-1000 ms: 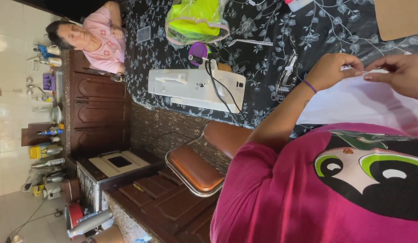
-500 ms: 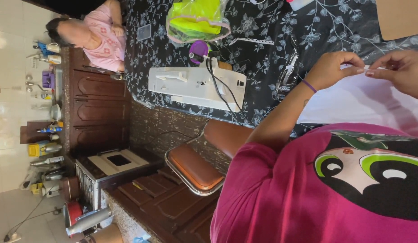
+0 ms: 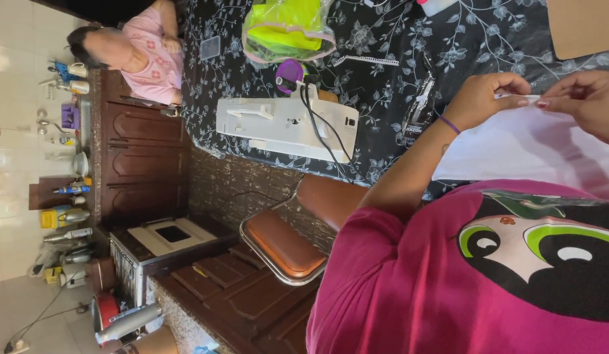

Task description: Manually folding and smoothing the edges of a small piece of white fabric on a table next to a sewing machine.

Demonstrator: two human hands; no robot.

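Both hands pinch the top edge of a white cloth above a floral-covered table.

The left hand [image 3: 485, 98], with a purple band at the wrist, and the right hand [image 3: 586, 101] each close thumb and fingers narrowly on the white cloth [image 3: 521, 147], which hangs between them down to the magenta shirt [image 3: 462, 282]. The picture is turned on its side. On the black floral tablecloth [image 3: 383, 39] beside the left forearm lies a dark packet [image 3: 419, 108]; further off sits a white sewing machine [image 3: 285, 124] with a black cable, a purple object touching it, then a yellow-green bag [image 3: 288, 29]. A brown chair [image 3: 285, 246] stands near the table. Another person in pink [image 3: 150, 56] sits at the far end.
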